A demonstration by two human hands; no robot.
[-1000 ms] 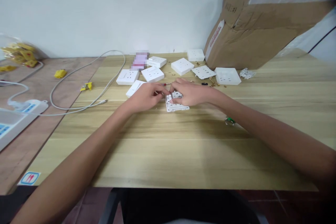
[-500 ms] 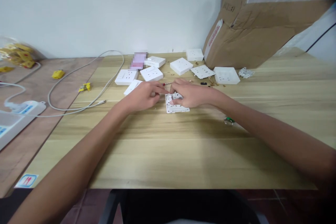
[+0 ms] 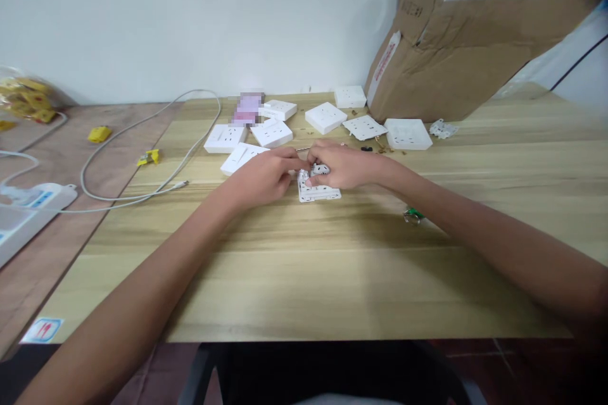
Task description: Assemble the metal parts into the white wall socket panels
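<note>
A white plastic socket frame [image 3: 319,193] with small slots lies on the wooden table in front of me. Over its right part is my right hand [image 3: 339,166], its thumb and fingers closed around a small white piece [image 3: 319,169] on the frame. My left hand [image 3: 270,176] reaches in from the left, fingertips together at the frame's upper left corner; what they pinch is too small to make out. The thin shaft of a tool shows just behind the fingers, between the two hands.
Several white socket covers [image 3: 325,118] lie behind my hands, with small brass parts near a slotted plate [image 3: 365,128]. A cardboard box [image 3: 456,50] stands back right. A white cable [image 3: 142,196] curls at left beside a power strip [image 3: 35,215]. A green-handled item [image 3: 414,215] lies near my right forearm.
My left fingertips have moved in closer to my right hand, over the frame's corner. The left hand now uncovers more of the nearest white cover. The whole view has shifted slightly.
</note>
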